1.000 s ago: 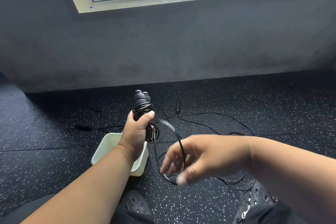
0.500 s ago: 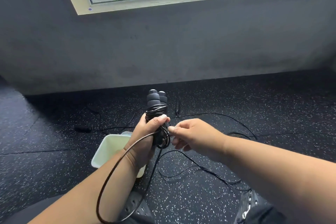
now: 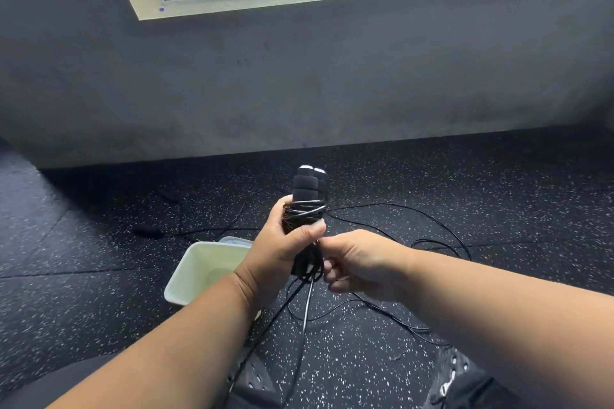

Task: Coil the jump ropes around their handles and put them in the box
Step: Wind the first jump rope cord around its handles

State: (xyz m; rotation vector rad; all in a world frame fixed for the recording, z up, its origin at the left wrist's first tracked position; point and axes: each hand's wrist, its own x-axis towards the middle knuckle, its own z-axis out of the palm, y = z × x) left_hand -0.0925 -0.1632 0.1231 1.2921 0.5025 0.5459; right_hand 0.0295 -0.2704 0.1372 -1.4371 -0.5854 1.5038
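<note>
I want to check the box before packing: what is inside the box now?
The box shows a pale bare inner wall and part of its floor. The left hand and forearm cover its right side, so anything there cannot be seen.

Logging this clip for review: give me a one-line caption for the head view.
Left hand grips paired jump-rope handles upright while right hand pinches the rope beside them, above the pale box.

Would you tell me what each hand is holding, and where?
The left hand grips the paired handles around their rope-wound middle; the right hand pinches the loose rope just below them.
</note>
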